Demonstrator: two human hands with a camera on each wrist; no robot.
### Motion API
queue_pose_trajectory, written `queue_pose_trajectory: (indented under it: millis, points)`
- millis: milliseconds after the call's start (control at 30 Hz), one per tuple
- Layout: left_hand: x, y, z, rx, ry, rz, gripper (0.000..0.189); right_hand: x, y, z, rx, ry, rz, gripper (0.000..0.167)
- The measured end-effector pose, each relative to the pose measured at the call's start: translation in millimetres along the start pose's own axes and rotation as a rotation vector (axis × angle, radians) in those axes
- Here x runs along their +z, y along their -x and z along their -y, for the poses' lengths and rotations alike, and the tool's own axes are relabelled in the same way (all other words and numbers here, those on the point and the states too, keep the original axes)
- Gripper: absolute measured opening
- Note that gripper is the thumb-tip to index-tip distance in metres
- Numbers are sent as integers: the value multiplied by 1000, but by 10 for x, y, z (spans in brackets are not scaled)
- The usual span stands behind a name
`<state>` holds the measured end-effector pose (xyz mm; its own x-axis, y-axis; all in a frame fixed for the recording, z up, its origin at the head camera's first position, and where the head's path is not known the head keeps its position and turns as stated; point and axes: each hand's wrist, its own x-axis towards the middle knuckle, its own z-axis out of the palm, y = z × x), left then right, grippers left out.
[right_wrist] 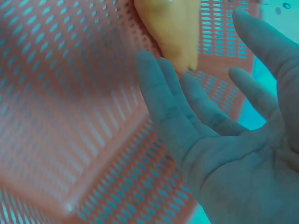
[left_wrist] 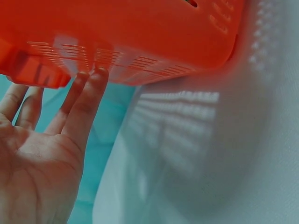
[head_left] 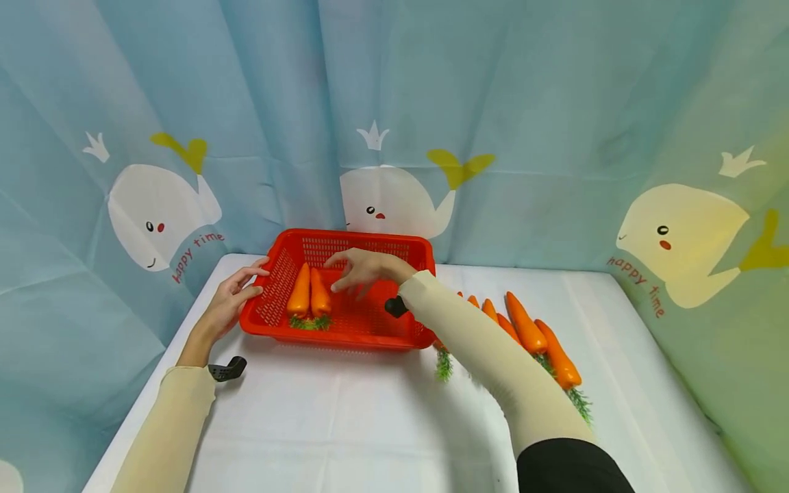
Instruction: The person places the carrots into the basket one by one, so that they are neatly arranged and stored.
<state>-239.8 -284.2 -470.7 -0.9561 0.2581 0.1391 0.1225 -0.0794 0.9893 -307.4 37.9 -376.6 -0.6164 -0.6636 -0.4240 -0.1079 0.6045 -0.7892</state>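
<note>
A red plastic basket [head_left: 370,340] with slotted walls stands on the white table. Inside it, at the left, two orange carrots [head_left: 299,294] with green tops lie side by side. My right hand [head_left: 364,267] hovers over the basket's interior just right of these carrots, fingers spread and nothing held. In the right wrist view, its fingertips overlap the tip of a carrot [right_wrist: 173,28]. With nearly straight fingers, my left hand [head_left: 231,301] touches the basket's left side. The left wrist view shows those fingers [left_wrist: 86,102] against the slotted outer wall [left_wrist: 140,37].
Several more carrots [head_left: 557,356] with leafy tops lie on the table [head_left: 308,424] right of the basket, partly hidden by my right forearm. A blue curtain [head_left: 542,103] with whale prints hangs behind the table and along its sides.
</note>
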Motion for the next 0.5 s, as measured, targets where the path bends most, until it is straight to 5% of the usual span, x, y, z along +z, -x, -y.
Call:
queue_pose_trajectory:
  millis: [367,500]
  points:
    - [1,2,10,23,16,20,29,-303,790,4,-172,266,-138,58]
    - [4,9,14,27,12,26,29,-406,1067,-127,-247,270,-192,56]
